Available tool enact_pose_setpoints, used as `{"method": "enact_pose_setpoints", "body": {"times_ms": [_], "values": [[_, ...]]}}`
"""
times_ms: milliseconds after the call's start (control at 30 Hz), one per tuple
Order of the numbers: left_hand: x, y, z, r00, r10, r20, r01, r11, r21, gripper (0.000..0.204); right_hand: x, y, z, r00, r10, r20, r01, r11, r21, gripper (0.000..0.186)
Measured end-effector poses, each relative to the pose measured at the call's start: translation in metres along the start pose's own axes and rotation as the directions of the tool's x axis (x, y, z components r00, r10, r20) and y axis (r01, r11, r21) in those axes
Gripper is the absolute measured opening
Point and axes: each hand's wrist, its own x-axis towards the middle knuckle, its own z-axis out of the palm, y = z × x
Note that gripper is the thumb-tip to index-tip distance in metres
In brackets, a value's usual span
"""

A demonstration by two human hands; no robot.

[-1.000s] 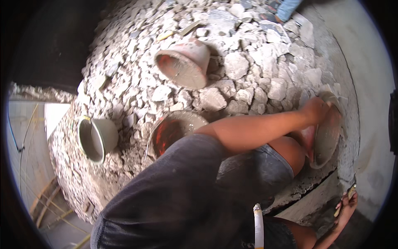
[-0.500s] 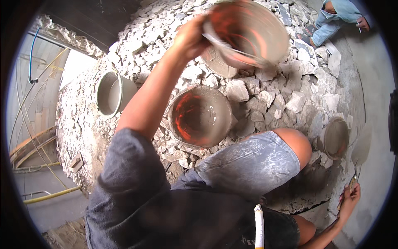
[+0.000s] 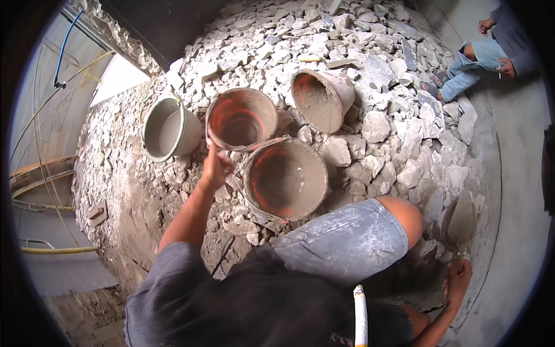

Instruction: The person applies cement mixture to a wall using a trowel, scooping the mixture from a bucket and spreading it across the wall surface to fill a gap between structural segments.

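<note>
Orange-streaked buckets [image 3: 289, 179]: one near the rubble's [image 3: 231, 63] near edge, the farther one [image 3: 243, 118] just behind; uneven stones could tip either.
Right hand [image 3: 459, 279]: well apart from your left hand [image 3: 215, 168], seemingly closed round the trowel [image 3: 462, 220] by the rubble's right edge; inattention could catch your knee [image 3: 406, 221].
Left hand: at the farther bucket's rim, grip unclear; tugging could knock both together.
Tilted bucket [image 3: 321, 101]: beyond; bumped, it could roll.

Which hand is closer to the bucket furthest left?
Left. The left hand is just below and right of the bucket; the right hand is far to its right.
</note>
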Motion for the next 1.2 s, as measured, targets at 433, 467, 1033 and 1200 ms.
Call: {"method": "enact_pose_setpoints", "body": {"times_ms": [433,467,1033,1200], "values": [[-0.083,0.099,0.112,0.899,0.244,0.365,-0.348,0.903,0.253,0.054,0.037,0.057,-0.001,1.000,0.002,-0.010,-0.003,0.996,-0.093,0.023],[-0.074,0.128,0.108,0.903,0.237,0.359,-0.337,0.908,0.249,0.053,0.039,0.060,-0.001,0.999,0.012,-0.051,-0.018,0.993,-0.117,0.025],[0.099,0.206,-0.035,0.709,0.592,-0.383,-0.483,0.804,0.347,0.042,0.045,0.077,-0.009,0.968,0.248,0.023,-0.242,0.960,-0.140,0.036],[0.061,0.122,-0.159,-0.035,0.747,-0.664,0.349,0.631,0.693,0.074,0.053,0.087,-0.018,0.974,0.223,0.049,-0.216,0.969,-0.119,0.030]]}}
